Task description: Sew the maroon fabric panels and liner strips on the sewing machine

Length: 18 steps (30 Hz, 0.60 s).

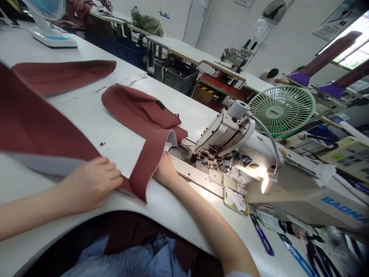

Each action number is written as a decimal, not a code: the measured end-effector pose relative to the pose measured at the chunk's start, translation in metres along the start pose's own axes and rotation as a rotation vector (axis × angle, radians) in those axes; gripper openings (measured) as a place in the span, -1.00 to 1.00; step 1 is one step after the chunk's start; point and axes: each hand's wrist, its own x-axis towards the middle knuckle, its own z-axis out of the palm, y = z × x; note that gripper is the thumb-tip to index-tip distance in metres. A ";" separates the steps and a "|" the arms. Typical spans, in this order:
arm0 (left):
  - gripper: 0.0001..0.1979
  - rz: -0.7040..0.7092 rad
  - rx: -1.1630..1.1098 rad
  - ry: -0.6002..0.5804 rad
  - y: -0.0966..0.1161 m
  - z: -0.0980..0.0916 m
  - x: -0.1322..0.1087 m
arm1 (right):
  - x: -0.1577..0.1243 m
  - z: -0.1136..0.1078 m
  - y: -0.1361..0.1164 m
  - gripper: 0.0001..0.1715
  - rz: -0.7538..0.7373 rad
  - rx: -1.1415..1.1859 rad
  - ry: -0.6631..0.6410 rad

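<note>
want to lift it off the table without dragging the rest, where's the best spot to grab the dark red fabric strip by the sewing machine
Probably the raised fold of the dark red fabric strip, between the left hand and the right hand. There it arches off the white table, so fingers could pinch both layers from above, on the near side. Its far end lies flat by the sewing machine.

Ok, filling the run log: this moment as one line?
left hand flat on maroon fabric | right hand guiding fabric at sewing machine | white table
</note>
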 end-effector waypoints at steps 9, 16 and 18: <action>-0.81 0.209 -0.650 -0.239 0.034 0.019 -0.007 | -0.027 -0.021 0.037 -0.14 0.170 -0.009 0.404; -0.68 -0.414 -0.117 0.141 -0.033 -0.077 -0.070 | -0.003 -0.017 0.044 -0.41 0.128 -0.441 0.129; -0.54 -0.747 0.146 0.207 -0.068 -0.108 -0.127 | -0.008 -0.016 0.049 -0.42 0.040 -0.521 0.138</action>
